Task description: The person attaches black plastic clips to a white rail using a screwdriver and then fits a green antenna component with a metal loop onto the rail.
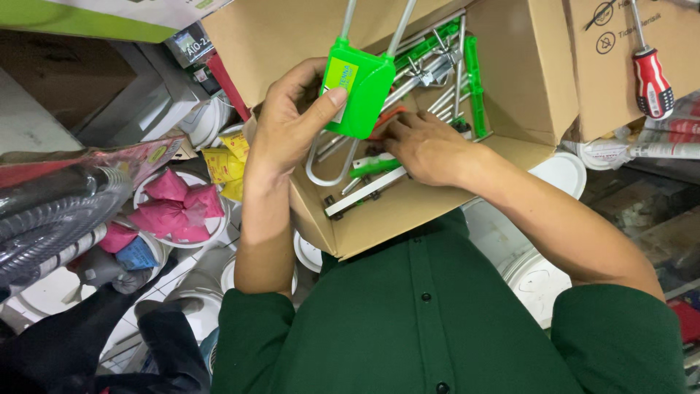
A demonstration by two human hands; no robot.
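The left hand (288,128) is pinching a green plastic housing (359,87) with metal rods, holding it above the cardboard box (408,211). The right hand (426,149), fingers curled, is reaching among the green-and-metal parts (445,66) inside; keeping the housing steady should prevent snagging.

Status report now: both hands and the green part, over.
Left hand grips green plastic block. Right hand inside cardboard box, on metal rods. Nothing blocking.

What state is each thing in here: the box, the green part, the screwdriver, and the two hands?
Cardboard box: open, flaps up, metal rods and green parts inside.
Green plastic block: lifted above the box, two metal rods sticking out.
Left hand: closed on the green plastic block.
Right hand: reaching inside the box, fingers down.
Screwdriver: lying untouched on another box.
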